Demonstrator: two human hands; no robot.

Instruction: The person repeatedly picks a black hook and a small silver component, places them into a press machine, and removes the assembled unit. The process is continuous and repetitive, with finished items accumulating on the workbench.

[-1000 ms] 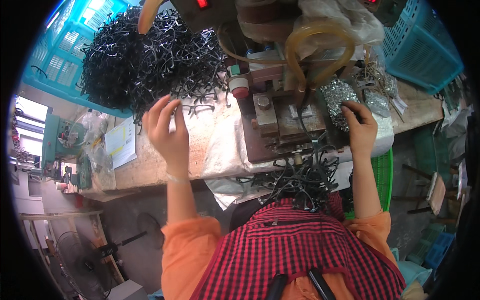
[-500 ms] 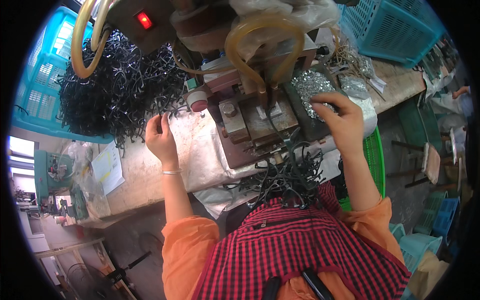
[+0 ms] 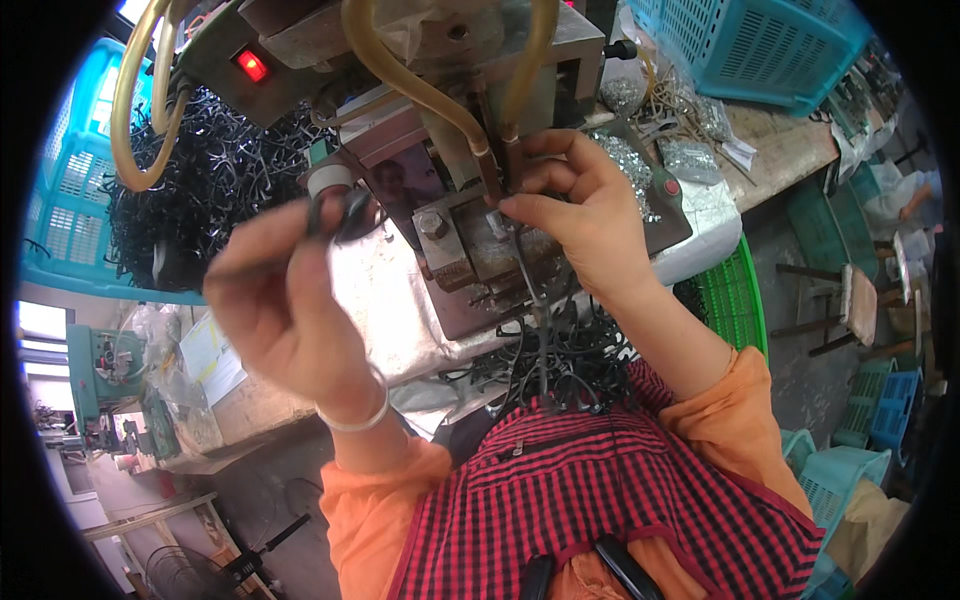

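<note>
My left hand [image 3: 295,310], blurred and raised left of the bench machine [image 3: 385,165], has its fingers closed round a thin curved black piece [image 3: 350,215] resembling part of an eyeglass frame. At the machine's work spot, under two copper-coloured rods, my right hand [image 3: 600,225] pinches with thumb and fingers; what lies between the tips is hidden. Another dark slim piece [image 3: 528,275] extends from the metal block [image 3: 470,245] toward me. Similar black pieces lie heaped [image 3: 560,365] at the bench's front edge. Small shiny metal bits [image 3: 630,165] rest on a tray behind my right hand.
A large tangle of black pieces [image 3: 200,200] fills a blue crate [image 3: 60,230] at the left. Yellowish hoses [image 3: 410,75] hang before the machine. Another blue crate [image 3: 750,50] stands at the back right, a green basket [image 3: 735,300] beside the bench. Paper [image 3: 212,360] lies left.
My left hand has come away from the tangle, nearer to me, with a black piece in it. My right hand has moved left from the metal bits to the work spot.
</note>
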